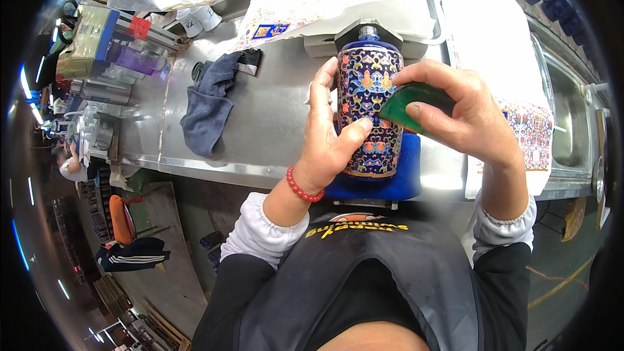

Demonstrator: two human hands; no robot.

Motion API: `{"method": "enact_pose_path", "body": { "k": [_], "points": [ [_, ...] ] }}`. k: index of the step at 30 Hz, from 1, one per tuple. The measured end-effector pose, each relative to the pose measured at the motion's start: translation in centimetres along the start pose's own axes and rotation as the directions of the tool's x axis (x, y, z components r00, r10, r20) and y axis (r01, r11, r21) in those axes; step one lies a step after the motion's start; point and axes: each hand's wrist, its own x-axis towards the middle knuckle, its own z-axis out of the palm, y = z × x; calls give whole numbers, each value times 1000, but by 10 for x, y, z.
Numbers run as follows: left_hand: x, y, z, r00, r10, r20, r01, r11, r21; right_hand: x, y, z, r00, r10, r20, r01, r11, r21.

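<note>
Grip of right hand [465,107] pinched on a green scraper [403,105], its edge against the bottle [367,91]; left hand [331,143] clasps the bottle's left side. Bottle lies on the blue pad [409,162] at the desk's [266,123] near edge. Patterned wrap [367,149] covers the face I see; underside hidden; what's left, I can't tell from here. Bare desk leftward to dark cloth [209,107]; papers [484,39] crowd right.

Left grip [330,142] curls, thumb [355,134] extended, while right grip [469,117] pinches
</note>
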Motion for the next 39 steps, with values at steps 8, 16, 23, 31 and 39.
{"method": "enact_pose_path", "body": {
  "k": [8,16,23,31,39],
  "points": [
    [0,1,-1,1000,-2,11,2,1000,0,1,-1,-3,999,21,33,-20,1000,-20],
    [1,5,4,1000,2,4,-3,1000,21,-1,8,-1,1000,3,15,-3,1000,-18],
    [3,3,3,1000,17,-10,-16,996,86,-10,12,6,999,41,-34,-41,999,6],
    [3,4,5,999,-5,-37,8,998,69,-20,15,14,980,194,-51,-185,972,146],
    [3,2,4,999,16,-38,-12,995,102,-26,17,22,969,213,-125,-188,964,190]
  ]
}}
